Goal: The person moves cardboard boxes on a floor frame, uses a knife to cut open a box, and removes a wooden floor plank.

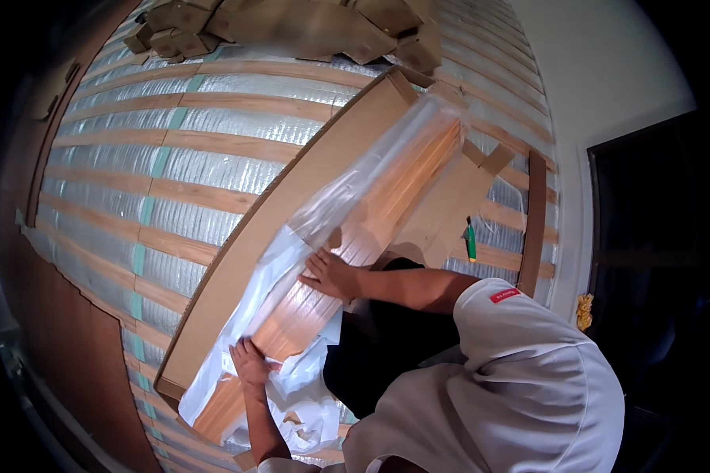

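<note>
A long stack of wood planks point(296, 319) lies diagonally on an opened cardboard box point(237, 244). Clear and white plastic wrap point(323, 206) is pulled off to the stack's left side and bunched near its lower end. My left hand point(250, 364) rests on the planks near the lower end, fingers stretched out at the far-left edge, beside the crumpled wrap. Higher up, my right hand point(331, 276) lies across the planks, fingers spread and touching the wrap's edge. Both hands are open, neither gripping anything that shows.
Wooden battens point(237, 146) run over silvery foil sheeting point(221, 172). Flattened cardboard point(292, 30) is piled at the far side. A green utility knife point(471, 240) lies on the right, near a dark brown board point(533, 221). Reddish-brown flooring point(63, 347) spans the left; a wall point(584, 87) stands right.
</note>
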Tool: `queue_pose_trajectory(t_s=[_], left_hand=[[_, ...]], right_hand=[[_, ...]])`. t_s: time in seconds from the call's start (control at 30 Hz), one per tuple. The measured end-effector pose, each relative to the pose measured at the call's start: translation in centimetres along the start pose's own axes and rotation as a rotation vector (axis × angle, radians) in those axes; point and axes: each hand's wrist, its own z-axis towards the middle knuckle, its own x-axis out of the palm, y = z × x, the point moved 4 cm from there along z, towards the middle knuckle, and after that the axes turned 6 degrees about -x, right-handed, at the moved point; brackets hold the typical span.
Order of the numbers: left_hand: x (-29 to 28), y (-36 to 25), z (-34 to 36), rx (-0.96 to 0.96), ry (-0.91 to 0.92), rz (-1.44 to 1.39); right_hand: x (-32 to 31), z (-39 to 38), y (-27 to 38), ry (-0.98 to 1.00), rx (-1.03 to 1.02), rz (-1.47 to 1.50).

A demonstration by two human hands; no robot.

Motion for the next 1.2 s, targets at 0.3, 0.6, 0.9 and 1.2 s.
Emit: queue_pose_trajectory(t_s=[0.3,0.6,0.9,1.2], left_hand=[[0.7,-1.6,-7.7,-0.112,-0.197,-0.240],[1.8,-10.2,-14.5,-0.349,-0.194,-0.693],[10.2,-6.4,-18.3,-1.028,-0.646,-1.973],[4.9,-10.7,-22.8,-0.551,-1.088,-2.760]], right_hand=[[1.9,3.3,5.6,-0.173,0.007,-0.012],[-0.8,1.0,6.8,0.001,0.013,0.036],[-3.8,-2.6,10.2,-0.322,-0.024,-0.071],[-6.5,-11.8,18.9,-0.626,-0.053,0.070]])
